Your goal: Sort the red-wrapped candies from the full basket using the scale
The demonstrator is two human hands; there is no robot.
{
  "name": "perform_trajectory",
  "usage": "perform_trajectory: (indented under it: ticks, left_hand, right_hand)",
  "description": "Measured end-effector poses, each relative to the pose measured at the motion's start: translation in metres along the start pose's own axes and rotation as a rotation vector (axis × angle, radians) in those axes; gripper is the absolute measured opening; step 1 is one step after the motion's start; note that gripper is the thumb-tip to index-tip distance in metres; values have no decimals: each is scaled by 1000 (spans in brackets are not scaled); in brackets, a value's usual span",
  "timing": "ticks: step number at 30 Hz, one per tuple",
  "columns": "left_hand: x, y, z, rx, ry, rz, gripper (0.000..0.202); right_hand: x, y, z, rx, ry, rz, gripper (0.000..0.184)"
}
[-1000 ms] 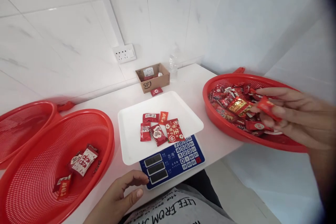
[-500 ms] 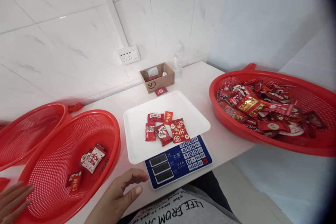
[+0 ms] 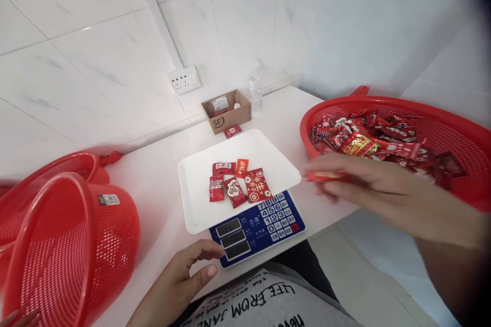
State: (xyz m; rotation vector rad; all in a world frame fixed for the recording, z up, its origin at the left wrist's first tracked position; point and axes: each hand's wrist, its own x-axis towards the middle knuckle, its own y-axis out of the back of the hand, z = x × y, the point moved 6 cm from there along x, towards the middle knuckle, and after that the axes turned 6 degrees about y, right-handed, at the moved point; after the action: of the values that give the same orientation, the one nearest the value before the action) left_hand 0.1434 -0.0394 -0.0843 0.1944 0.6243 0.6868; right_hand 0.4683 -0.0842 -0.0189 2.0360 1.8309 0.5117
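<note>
My right hand [image 3: 372, 181], at the right edge of the scale tray, pinches a small red snack packet [image 3: 326, 177] in front of the big red basket [image 3: 307, 133]. The fingers partly hide the packet. My left hand [image 3: 187, 271] is empty, thumb and fingers apart, by the front left corner of the blue digital scale [image 3: 253, 235]. On the scale's white tray [image 3: 199, 209] lie several red packets, among them a large flowered packet [image 3: 259, 185] and a small orange-red packet [image 3: 242, 168].
Several red packets fill part of the right basket. An open cardboard box [image 3: 230, 120], a single red packet [image 3: 232, 131] and a clear bottle [image 3: 255, 94] stand near the wall. At left, a red basket [image 3: 115, 235] is tilted up, with another person's fingers [image 3: 25, 318] below.
My right hand has come into view from the right with a packet. The near left basket has been tipped up, its packets now out of sight. My left hand has barely moved.
</note>
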Motion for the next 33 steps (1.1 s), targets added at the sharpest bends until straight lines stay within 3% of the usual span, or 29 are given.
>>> perform_trajectory:
  ticks: [2,7,15,22,29,33]
  left_hand:
    - [-1,-2,0,7,18,1,30]
    - [-7,-4,0,27,48,5,29]
    - [-4,-3,-2,66,10,24,27]
    - [6,1,13,202,-53,81,25]
    - [24,8,51,396,-284,268,21]
    - [33,10,71,580,-421,382,23]
  right_hand:
    - [20,-31,-19,-23,193,-129,34]
    - [63,-78,-34,-62,452,-215,31]
    - [84,-101,-33,-213,538,-216,44]
    - [70,-74,-25,-372,563,-115,39]
    - [37,-11,-13,-561,501,54,38]
    - [13,26,1,-670,387,188,37]
